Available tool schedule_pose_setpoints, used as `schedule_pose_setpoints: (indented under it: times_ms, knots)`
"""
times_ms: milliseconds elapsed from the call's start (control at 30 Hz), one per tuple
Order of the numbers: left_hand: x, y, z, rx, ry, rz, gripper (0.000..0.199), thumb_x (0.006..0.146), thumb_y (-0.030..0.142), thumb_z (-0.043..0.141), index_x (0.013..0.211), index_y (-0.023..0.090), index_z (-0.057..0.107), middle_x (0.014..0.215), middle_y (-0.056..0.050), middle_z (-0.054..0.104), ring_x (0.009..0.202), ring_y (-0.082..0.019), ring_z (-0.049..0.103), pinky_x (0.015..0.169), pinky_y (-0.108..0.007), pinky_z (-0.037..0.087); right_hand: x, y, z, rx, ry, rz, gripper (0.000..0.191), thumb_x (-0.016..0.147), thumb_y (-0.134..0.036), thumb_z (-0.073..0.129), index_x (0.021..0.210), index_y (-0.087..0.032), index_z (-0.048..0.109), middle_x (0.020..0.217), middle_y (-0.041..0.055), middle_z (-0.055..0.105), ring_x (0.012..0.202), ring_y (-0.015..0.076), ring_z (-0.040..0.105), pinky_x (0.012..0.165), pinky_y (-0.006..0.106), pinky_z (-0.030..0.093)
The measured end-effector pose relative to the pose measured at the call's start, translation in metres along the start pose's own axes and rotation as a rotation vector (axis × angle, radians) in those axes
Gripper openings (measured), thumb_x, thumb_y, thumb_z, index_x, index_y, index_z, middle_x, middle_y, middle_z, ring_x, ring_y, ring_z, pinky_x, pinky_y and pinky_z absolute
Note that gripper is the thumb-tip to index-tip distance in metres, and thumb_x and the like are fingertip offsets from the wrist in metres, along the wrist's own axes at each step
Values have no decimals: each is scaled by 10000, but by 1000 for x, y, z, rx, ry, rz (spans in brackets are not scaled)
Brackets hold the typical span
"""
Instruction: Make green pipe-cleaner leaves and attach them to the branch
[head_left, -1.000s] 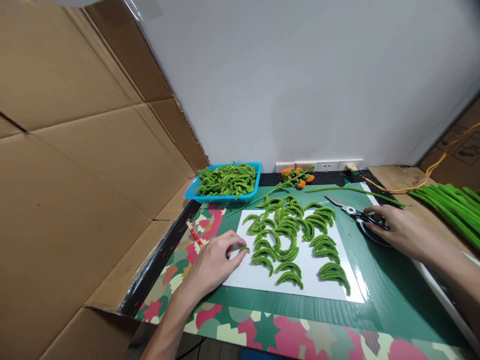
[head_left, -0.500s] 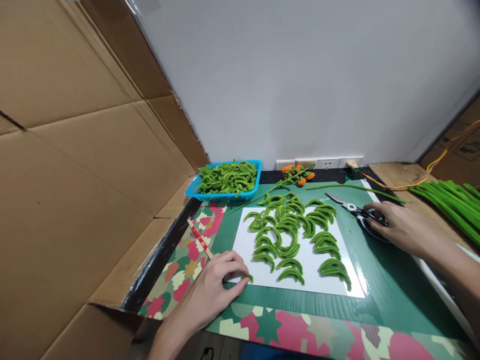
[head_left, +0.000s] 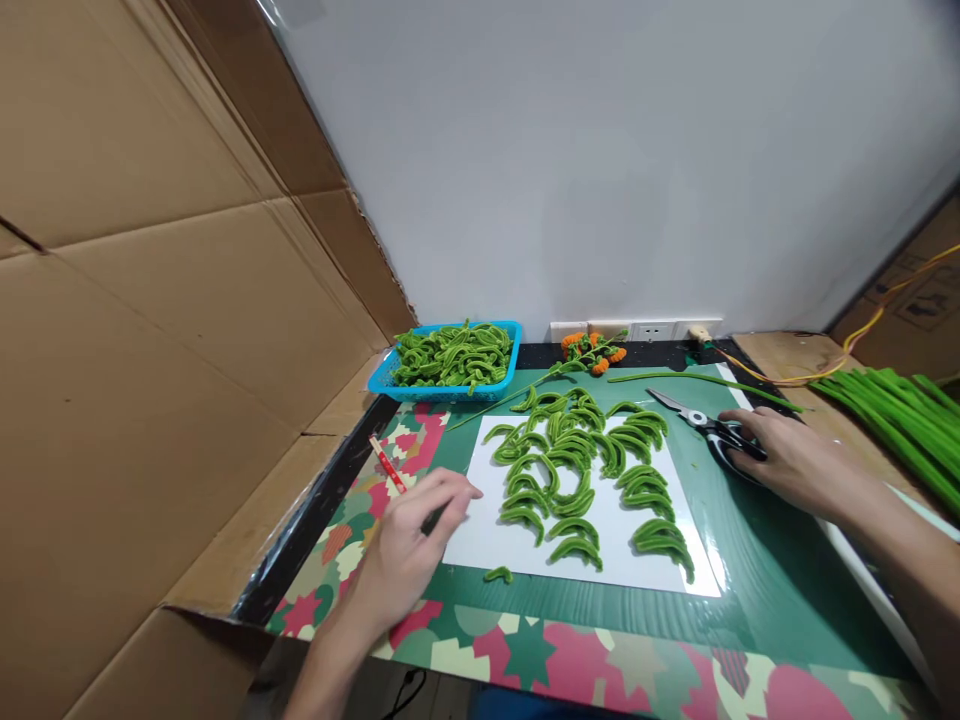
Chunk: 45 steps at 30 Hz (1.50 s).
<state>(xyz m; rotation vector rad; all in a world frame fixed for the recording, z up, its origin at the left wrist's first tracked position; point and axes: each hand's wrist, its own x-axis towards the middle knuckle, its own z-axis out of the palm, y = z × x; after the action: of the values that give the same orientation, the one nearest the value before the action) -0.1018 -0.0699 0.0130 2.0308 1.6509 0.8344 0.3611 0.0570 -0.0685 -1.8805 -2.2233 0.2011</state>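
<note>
My left hand (head_left: 416, 535) hovers over the left edge of the white sheet (head_left: 469, 540), its thumb and forefinger bent towards each other with nothing visible in them. A short curved green chenille stem (head_left: 497, 574) lies just below the sheet on the green mat (head_left: 570, 600). My right hand (head_left: 784, 455) is wrapped round the black handles of a pair of scissors (head_left: 697, 418), whose parted blades point to the upper left. Several bent green chenille stems (head_left: 574, 530) lie in loose groups on the sheet.
A blue basket (head_left: 382, 380) heaped with green stems stands at the back left. Near it lie an orange-flowered sprig (head_left: 574, 350) and a red chopstick wrapper (head_left: 388, 465). Straight green stems (head_left: 900, 420) are bundled at the right. A cardboard wall (head_left: 187, 330) rises on the left.
My left hand has let go of the short green stem and moved up and left. That stem now lies below the sheet. My right hand stays on the scissors.
</note>
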Motion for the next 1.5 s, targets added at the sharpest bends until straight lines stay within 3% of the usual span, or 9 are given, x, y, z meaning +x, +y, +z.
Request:
schedule_pose_setpoints:
  times_ms: [233, 333, 433, 567, 767, 1067, 1233, 1367, 1500]
  knots:
    - [84, 7, -10, 83, 221, 225, 307, 1063, 332, 554, 893, 193, 769, 934, -39, 768, 866, -180, 701, 785, -265, 519, 3, -8, -9, 65, -13, -23, 444, 921, -346, 542, 1316, -212, 695, 1045, 105, 786, 871, 274, 748, 709, 336, 510]
    - [117, 5, 0, 196, 301, 392, 339, 1074, 290, 509, 849, 175, 736, 887, -52, 744, 771, -159, 669, 682, -256, 483, 6, -11, -12, 121, 43, 66, 371, 960, -371, 500, 1200, -214, 735, 865, 69, 776, 741, 255, 726, 634, 328, 472]
    - [132, -4, 19, 247, 292, 488, 296, 1051, 264, 529, 862, 180, 741, 827, -47, 738, 705, -156, 651, 656, -265, 461, 11, -11, -13, 116, 176, 98, 374, 978, -355, 481, 1166, -185, 756, 1036, 122, 785, 881, 285, 746, 757, 370, 529]
    - [126, -16, 45, 252, 271, 579, 254, 1017, 235, 556, 879, 202, 767, 723, -21, 745, 595, -144, 642, 602, -261, 450, 27, -7, -15, 90, 206, 69, 406, 1013, -347, 461, 1171, -141, 773, 1298, 187, 734, 1184, 325, 710, 1037, 433, 521]
    - [112, -17, 62, 174, 259, 600, 301, 1025, 292, 546, 845, 209, 773, 698, -34, 753, 607, -158, 687, 626, -251, 513, 65, -11, -14, 62, 79, 11, 355, 1012, -334, 519, 1136, -179, 813, 1507, 153, 650, 1381, 317, 624, 1147, 410, 462]
    - [101, -16, 74, 81, 261, 569, 262, 1012, 220, 565, 830, 183, 751, 630, 6, 682, 536, -118, 586, 595, -254, 433, 71, -24, -7, 32, -11, 87, 422, 999, -448, 426, 1040, -194, 761, 1427, 172, 686, 1332, 413, 607, 1087, 639, 426]
    - [93, -11, 85, 49, 208, 566, 243, 1011, 226, 562, 863, 186, 751, 677, -4, 716, 577, -128, 628, 598, -253, 456, 51, -33, -17, 61, 101, 56, 509, 1016, -455, 354, 1255, -183, 713, 1475, 241, 606, 1439, 473, 510, 1113, 655, 433]
    - [91, 0, 83, -55, 281, 506, 289, 1095, 242, 475, 1070, 160, 751, 882, -57, 750, 683, -132, 642, 668, -261, 511, 19, -59, -34, 127, 296, -240, 530, 1066, -492, 350, 1432, -224, 623, 1499, 182, 585, 1360, 411, 602, 1125, 585, 495]
    - [92, 6, 77, -266, 352, 447, 285, 1094, 261, 517, 1314, 185, 681, 1032, -59, 691, 803, -144, 630, 722, -269, 534, 1, -75, -36, 66, 511, -421, 283, 1061, -336, 522, 1244, -294, 733, 1322, 93, 746, 1169, 302, 744, 1017, 414, 584]
